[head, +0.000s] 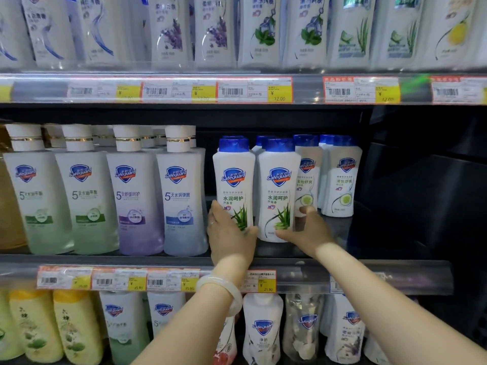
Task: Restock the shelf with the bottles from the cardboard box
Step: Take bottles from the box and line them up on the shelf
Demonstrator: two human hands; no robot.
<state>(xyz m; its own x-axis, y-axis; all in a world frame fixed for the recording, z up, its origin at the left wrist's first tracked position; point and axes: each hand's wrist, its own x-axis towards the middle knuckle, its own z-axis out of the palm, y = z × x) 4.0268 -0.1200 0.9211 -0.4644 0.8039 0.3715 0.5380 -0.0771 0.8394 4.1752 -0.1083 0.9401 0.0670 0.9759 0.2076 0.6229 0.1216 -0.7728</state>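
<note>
Two white bottles with blue caps and aloe pictures stand upright side by side at the front of the middle shelf (290,252). My left hand (229,233) wraps the base of the left aloe bottle (233,180). My right hand (303,230) grips the base of the right aloe bottle (279,185). More blue-capped bottles stand behind them. Two cucumber-label bottles (340,180) stand to the right, set further back. The cardboard box is out of view.
Tall white-capped bottles (131,191) fill the middle shelf's left side, right beside my left hand. Right of the cucumber bottles the shelf is dark, bare space (408,206). Price-tag rails (171,280) run along the shelf edges. Full rows of bottles sit on the shelves above and below.
</note>
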